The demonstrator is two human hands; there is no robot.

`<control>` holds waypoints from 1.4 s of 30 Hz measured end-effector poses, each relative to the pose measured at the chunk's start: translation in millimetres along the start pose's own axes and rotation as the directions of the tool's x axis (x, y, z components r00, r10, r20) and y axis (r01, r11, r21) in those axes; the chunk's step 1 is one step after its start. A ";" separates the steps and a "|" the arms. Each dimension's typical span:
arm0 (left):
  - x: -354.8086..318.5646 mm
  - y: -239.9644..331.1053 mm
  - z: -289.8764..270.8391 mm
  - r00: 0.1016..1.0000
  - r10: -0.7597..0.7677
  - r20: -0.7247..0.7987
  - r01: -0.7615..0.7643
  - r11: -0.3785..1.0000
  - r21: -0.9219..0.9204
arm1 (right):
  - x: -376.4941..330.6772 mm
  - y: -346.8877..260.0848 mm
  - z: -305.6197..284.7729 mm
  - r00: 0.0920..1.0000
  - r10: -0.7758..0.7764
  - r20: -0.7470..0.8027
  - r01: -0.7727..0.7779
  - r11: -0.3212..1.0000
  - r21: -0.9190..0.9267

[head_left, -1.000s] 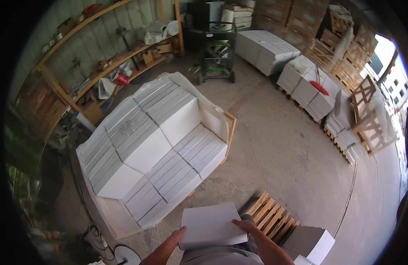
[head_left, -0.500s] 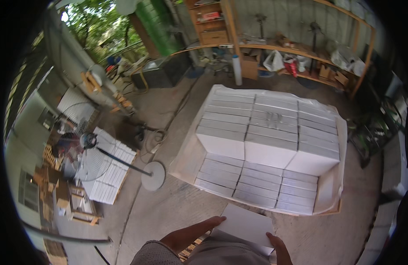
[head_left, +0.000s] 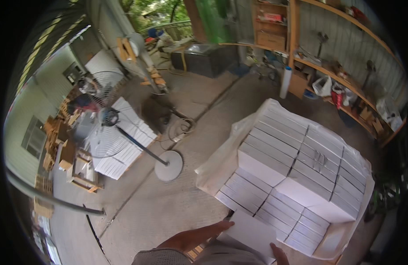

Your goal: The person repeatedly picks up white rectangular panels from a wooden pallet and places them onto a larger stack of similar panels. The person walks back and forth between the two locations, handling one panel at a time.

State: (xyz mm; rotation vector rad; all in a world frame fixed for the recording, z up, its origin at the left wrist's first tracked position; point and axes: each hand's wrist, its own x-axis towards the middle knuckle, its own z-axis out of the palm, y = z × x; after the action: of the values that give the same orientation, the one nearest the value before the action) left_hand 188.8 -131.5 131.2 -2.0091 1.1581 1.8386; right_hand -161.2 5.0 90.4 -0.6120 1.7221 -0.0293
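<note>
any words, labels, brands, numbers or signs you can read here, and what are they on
None can be read.
Box between the left hand and right hand: no print shows on its visible faces.
Stack: faint grey marks on top; cannot tell if they are writing.
Red package on the shelf: too small and blurred to read.
</note>
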 end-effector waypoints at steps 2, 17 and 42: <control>22.1 3.5 -33.8 0.997 -0.039 0.063 0.037 0.999 0.024 | -52.9 -77.7 5.0 0.995 0.094 -0.033 -0.092 0.994 0.067; 141.4 43.7 -166.7 0.990 -0.096 -0.101 0.076 0.980 -0.182 | 87.2 -244.4 -6.1 0.994 0.111 0.004 -0.110 0.984 0.140; 95.6 164.7 -155.9 0.935 -0.133 -0.328 -0.298 0.205 -0.932 | 164.9 -274.2 -31.1 0.969 -0.007 0.249 -0.212 0.502 0.839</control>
State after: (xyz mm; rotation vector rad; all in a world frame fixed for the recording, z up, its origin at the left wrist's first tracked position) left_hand 196.2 -377.4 137.6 -3.0050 -0.1887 2.7680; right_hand -104.3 -307.8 43.2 0.2586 1.2803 -0.6910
